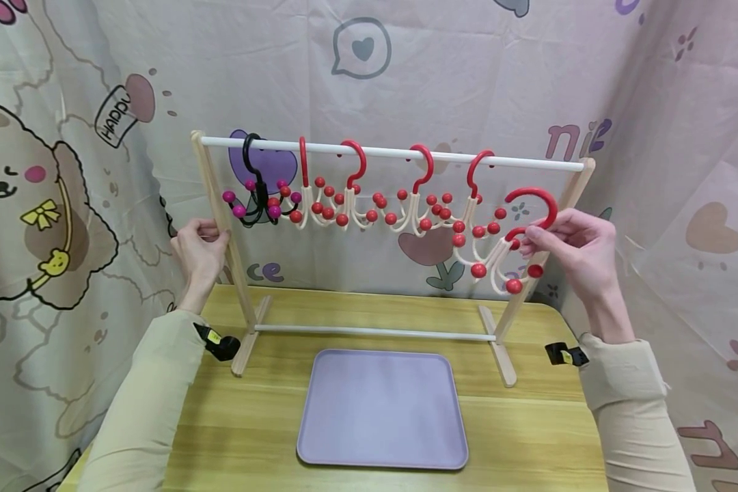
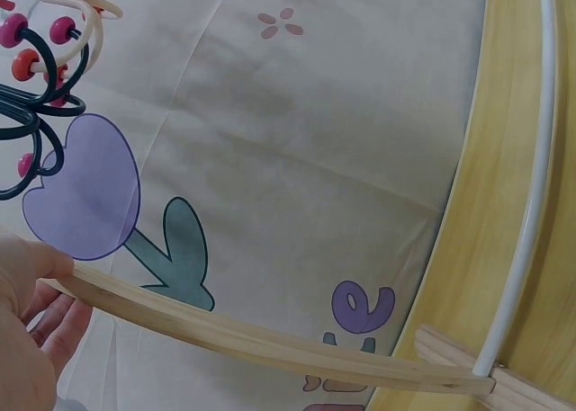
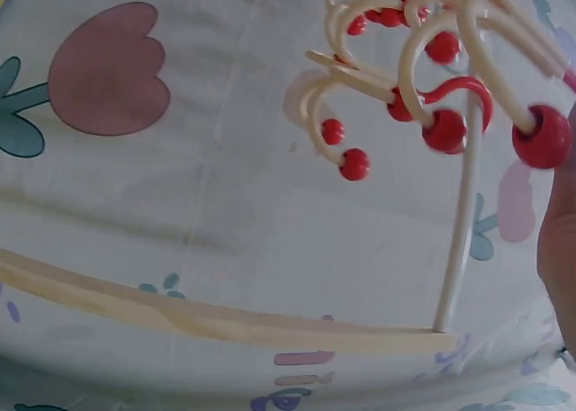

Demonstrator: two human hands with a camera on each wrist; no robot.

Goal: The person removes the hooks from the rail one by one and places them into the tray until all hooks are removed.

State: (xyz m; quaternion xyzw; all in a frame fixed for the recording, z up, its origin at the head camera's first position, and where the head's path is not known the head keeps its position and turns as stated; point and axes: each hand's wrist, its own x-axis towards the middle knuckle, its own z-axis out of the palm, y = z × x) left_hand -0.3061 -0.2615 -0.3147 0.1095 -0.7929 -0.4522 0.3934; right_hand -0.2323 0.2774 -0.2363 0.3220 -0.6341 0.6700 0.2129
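My left hand (image 1: 199, 253) grips the left upright (image 2: 243, 343) of a wooden hanging rack, thumb in front and fingers around it. My right hand (image 1: 581, 249) pinches the base of the red hook of a cream multi-prong hook hanger (image 1: 552, 205) with red ball tips. It is held in front of the rack's right end, below the white top rail (image 1: 381, 152), its hook off the rail. Several similar red-hooked hangers (image 1: 423, 164) hang along the rail. A black hanger (image 1: 260, 195) with magenta ball tips hangs at the far left.
A lavender tray (image 1: 381, 410) lies on the wooden table (image 1: 529, 437) in front of the rack. The rack's white lower bar (image 1: 375, 332) runs between its two feet, the right foot (image 1: 501, 355) near the table's right side. A printed curtain (image 1: 467, 68) stands close behind.
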